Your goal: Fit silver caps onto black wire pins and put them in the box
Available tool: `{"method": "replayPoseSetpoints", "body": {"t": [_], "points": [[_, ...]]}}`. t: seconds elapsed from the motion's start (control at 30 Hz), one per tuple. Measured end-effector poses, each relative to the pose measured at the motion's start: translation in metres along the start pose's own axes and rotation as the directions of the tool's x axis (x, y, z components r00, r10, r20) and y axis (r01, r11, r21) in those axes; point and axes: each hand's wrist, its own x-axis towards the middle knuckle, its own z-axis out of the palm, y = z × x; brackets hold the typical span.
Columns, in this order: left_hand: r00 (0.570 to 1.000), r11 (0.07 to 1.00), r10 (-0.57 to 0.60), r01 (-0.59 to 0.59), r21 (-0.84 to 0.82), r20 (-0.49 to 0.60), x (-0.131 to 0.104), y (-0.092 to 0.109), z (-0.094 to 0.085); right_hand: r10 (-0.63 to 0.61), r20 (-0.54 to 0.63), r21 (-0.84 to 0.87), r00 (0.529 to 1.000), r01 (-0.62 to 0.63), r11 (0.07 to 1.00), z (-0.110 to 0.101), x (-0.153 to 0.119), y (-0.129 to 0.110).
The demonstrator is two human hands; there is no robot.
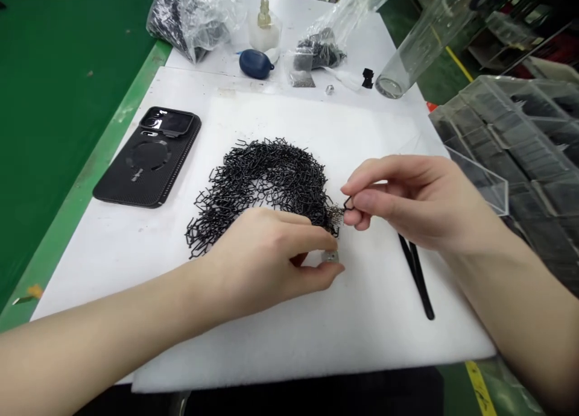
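Note:
Between the thumb and fingers of my left hand (266,256) is a small grey metal block (330,256), held just above the white foam pad (289,337). My right hand (402,199) pinches a small bent black wire piece (348,203) at its fingertips. Behind my left hand, a curved heap of similar black wire pieces (280,157) spreads over the pad. Some tiny brownish metal parts (335,214) lie at the heap's right end, partly behind my right fingertips. Black tweezers (421,277) rest on the pad below my right hand.
A black phone (147,157) lies at the left. Toward the back are a blue case (256,64), a bottle (265,30), plastic bags (199,18) of dark parts, and a clear cylinder (407,57). Clear compartment boxes (511,132) stand at the right, beside the table.

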Motion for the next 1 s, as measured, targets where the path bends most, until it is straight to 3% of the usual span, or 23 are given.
{"method": "replayPoseSetpoints", "body": {"t": [0.07,0.17,0.4,0.57,0.7,0.83,1.0], "points": [[0.997,0.999,0.006,-0.009,-0.044,-0.071,0.001,-0.002,-0.001,0.017,-0.033,0.034,0.999,-0.016,0.999,-0.002,0.003,0.004],[0.997,0.996,-0.04,0.034,-0.088,-0.066,0.006,0.001,-0.01,0.069,-0.038,0.109,0.997,-0.064,0.992,-0.005,0.003,0.001],[0.966,0.969,-0.22,0.202,-0.143,-0.132,0.017,0.02,-0.024,0.073,0.072,0.17,0.995,-0.084,0.982,-0.002,-0.003,-0.006],[0.855,0.825,-0.504,0.435,-0.361,-0.121,0.019,0.027,-0.025,0.066,0.1,0.255,0.993,-0.09,0.963,0.001,-0.002,-0.006],[0.784,0.717,-0.612,0.496,-0.49,-0.104,0.024,0.029,-0.028,0.014,0.038,0.213,0.999,-0.022,0.977,0.002,-0.003,-0.005],[0.758,0.619,-0.652,0.537,-0.573,0.005,0.025,0.025,-0.029,-0.058,0.045,0.193,0.997,0.048,0.98,0.005,-0.003,-0.006],[0.754,0.426,-0.627,0.542,-0.724,0.196,0.025,0.021,-0.028,-0.022,0.13,0.285,0.991,-0.016,0.958,0.007,-0.003,-0.004]]}}
